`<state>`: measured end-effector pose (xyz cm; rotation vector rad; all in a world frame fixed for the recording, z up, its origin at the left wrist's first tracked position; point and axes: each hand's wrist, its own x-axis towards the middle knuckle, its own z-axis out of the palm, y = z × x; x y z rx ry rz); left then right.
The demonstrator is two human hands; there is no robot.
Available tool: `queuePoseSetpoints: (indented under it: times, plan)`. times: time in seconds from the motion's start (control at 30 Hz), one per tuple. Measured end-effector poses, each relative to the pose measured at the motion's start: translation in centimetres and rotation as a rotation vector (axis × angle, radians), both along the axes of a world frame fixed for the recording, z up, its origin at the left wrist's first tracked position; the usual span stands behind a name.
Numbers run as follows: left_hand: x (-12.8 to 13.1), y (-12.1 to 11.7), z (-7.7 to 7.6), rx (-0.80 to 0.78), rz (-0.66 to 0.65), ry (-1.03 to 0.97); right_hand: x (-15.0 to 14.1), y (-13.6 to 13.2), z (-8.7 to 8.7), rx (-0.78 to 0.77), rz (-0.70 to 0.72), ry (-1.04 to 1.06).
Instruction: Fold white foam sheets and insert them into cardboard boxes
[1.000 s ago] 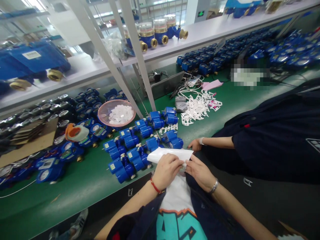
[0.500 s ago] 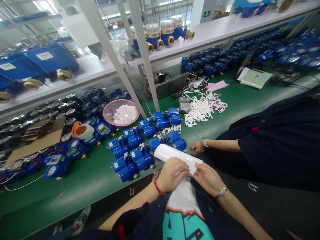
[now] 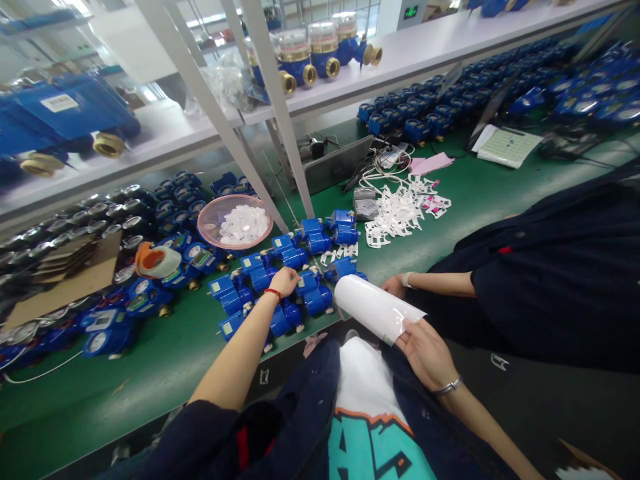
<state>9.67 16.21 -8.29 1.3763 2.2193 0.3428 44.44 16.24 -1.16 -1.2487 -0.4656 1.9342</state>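
Observation:
My right hand [image 3: 425,350] grips the lower right edge of a curled glossy white sheet [image 3: 375,303], thumb on top. A small greenish mark shows near the sheet's lower edge. My left hand [image 3: 285,283], with a red cord at the wrist, is over the group of blue water meters [image 3: 313,293] on the green bench. Its fingers are pinched together beside one meter; whatever is between them is too small to make out. Several of these meters carry pale labels on their blue covers. The sheet's far end overlaps a blue meter [image 3: 343,268] at the group's right.
A pink bowl of white caps [image 3: 236,222] stands behind the meters. White plastic pieces [image 3: 397,212] lie heaped to the right. Close on my right is a co-worker's hand [image 3: 395,285]. Metal posts [image 3: 280,113] and a shelf [image 3: 395,73] rise above the green bench [image 3: 165,373].
My left hand has left the white sheet and moved forward and left to the blue meters. My right hand keeps the sheet, which has shifted slightly right.

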Motion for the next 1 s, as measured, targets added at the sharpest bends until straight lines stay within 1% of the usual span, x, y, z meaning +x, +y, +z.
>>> queuePoseSetpoints:
  times: [0.13,0.27,0.6,0.83,1.0]
  plan:
    - [0.1,0.4,-0.4,-0.075,-0.008,0.047,0.3,0.1,-0.2,0.006,0.0,-0.006]
    - [0.1,0.5,-0.6,-0.101,-0.004,0.083,0.5,0.4,-0.3,-0.009,-0.005,0.003]
    - [0.2,-0.1,-1.3,-0.072,0.025,0.1,0.2,1.1,-0.3,-0.038,-0.001,0.031]
    - [0.3,0.1,-1.7,-0.06,0.033,0.13,-0.1,1.4,-0.2,-0.039,-0.002,0.04]
    - [0.4,0.0,-2.0,-0.047,0.051,0.167,-0.2,1.6,-0.5,-0.048,-0.012,0.04]
